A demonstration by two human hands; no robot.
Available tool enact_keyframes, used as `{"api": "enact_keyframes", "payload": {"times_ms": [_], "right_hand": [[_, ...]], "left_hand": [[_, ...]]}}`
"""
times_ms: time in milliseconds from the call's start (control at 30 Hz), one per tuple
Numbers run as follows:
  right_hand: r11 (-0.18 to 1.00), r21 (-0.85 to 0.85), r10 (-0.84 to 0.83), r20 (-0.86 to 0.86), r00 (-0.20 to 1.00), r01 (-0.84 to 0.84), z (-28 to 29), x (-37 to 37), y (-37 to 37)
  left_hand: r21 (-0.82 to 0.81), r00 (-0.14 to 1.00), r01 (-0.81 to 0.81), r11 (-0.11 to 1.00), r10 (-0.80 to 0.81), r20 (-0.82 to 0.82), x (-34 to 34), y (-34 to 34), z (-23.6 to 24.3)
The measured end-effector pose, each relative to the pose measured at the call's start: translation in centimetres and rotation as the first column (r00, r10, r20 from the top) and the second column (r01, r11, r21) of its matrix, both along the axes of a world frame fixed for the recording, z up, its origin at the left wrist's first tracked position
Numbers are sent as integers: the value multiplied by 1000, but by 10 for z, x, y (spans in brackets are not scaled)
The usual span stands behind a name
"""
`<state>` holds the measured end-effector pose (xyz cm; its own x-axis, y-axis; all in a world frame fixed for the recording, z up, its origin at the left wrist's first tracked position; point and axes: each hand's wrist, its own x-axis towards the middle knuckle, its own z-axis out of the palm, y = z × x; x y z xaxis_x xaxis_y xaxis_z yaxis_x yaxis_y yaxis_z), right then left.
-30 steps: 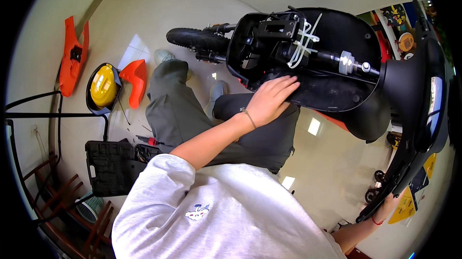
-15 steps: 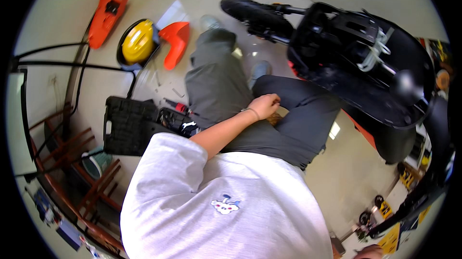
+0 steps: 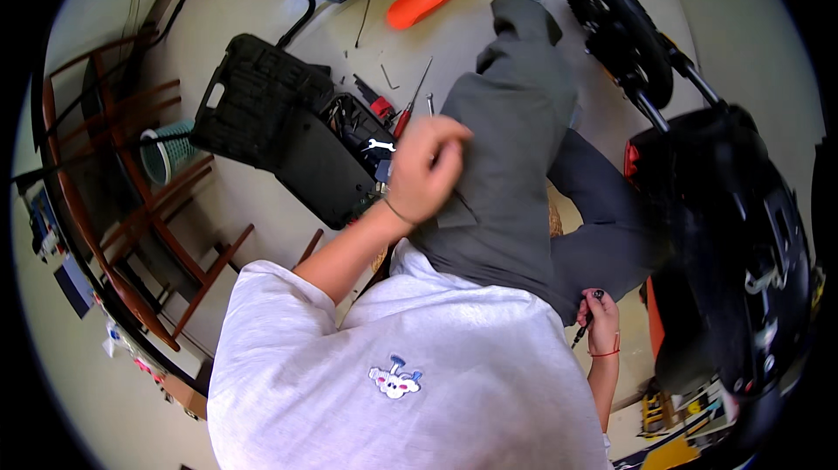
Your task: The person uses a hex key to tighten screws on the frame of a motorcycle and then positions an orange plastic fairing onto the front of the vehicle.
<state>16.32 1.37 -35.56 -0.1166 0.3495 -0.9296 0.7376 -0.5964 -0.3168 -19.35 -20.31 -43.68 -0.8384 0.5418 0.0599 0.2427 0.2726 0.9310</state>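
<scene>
The right hand grips a dark tool, its long axis slanting from upper right to lower left. The left hand is curled, too blurred to tell if empty, with a wrench and the toolcase to its left.

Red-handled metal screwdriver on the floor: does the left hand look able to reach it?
Probably yes: the bare left hand appears close to the red-handled screwdriver with nothing visible between, though depth is uncertain.

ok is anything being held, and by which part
The right hand holds a slim black tool around its middle, both ends showing; the blurred left hand shows nothing held.
</scene>
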Motion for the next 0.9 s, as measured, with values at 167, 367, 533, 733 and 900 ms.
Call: {"api": "enact_keyframes", "payload": {"times_ms": [167, 367, 533, 733, 900], "right_hand": [[978, -20, 205, 288, 936, -208, -43, 33, 46], [939, -152, 343, 346, 873, -308, -53, 4, 71], [966, -104, 258, 453, 853, -237, -54, -14, 73], [953, -167, 303, 471, 829, -253, -58, -28, 85], [942, -213, 332, 485, 809, -259, -59, -38, 90]], "left_hand": [[-530, 881, 12, 848, 242, 407, -15, -67, -177], [-650, 789, 176, 740, 288, 542, 26, -92, -283], [-791, 901, -194, 580, 424, 90, -9, -110, -331], [-931, 783, -155, 330, 615, 88, -82, -105, -367], [-955, 579, -240, 172, 816, 1, -81, -77, -388]]}}
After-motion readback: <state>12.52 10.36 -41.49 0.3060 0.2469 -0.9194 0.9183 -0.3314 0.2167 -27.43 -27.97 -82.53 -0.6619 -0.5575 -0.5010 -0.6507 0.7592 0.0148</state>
